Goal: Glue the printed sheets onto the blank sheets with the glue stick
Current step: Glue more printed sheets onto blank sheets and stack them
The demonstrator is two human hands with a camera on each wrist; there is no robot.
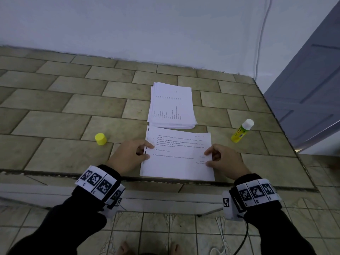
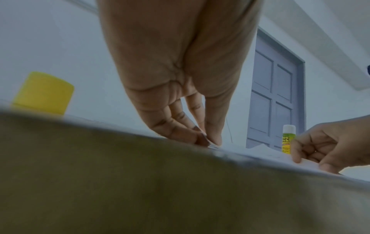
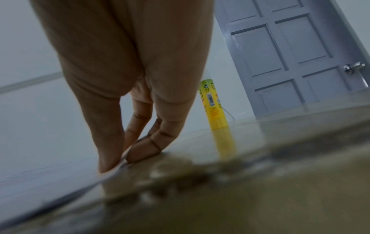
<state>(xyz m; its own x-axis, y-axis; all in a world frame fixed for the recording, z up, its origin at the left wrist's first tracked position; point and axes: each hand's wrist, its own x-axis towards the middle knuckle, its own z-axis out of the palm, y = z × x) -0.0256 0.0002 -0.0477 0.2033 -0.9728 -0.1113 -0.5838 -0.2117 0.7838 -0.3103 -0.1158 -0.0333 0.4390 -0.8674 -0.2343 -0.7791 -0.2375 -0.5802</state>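
Lowest in the head view are our two dark sleeves (image 1: pixel 60 218) with patterned wrist bands. Just above them, in the lower middle of the frame, our left hand (image 1: pixel 128 155) pinches the left edge of the printed sheet (image 1: pixel 176 162), thumb on top and fingers curled at the margin. Our right hand (image 1: pixel 224 161) pinches the right edge the same way, thumb over the paper and fingers bent beside it. The left wrist view shows the fingertips (image 2: pixel 202 139) closing on a slightly lifted edge. The sheet lies flat on the tiled ledge (image 1: pixel 55 126), its near edge close to the ledge's front lip; whether a blank sheet lies under it we cannot tell.

We judge the paper light, limp and quick to crease or slide on smooth tile, so we should take it at opposite edges and keep it taut while lowering it.

Further up, left of centre, a yellow cap (image 1: pixel 100 139) stands alone. At the right the glue stick (image 1: pixel 242 130) stands upright, its white end up, well apart from the sheet. It is rigid and easy to grasp around the barrel.

Above the sheet, almost touching its far edge, sits a stack of papers (image 1: pixel 172 105), printed on top. Beyond are the white wall (image 1: pixel 147 24) and, far right, a grey door (image 1: pixel 309 92).
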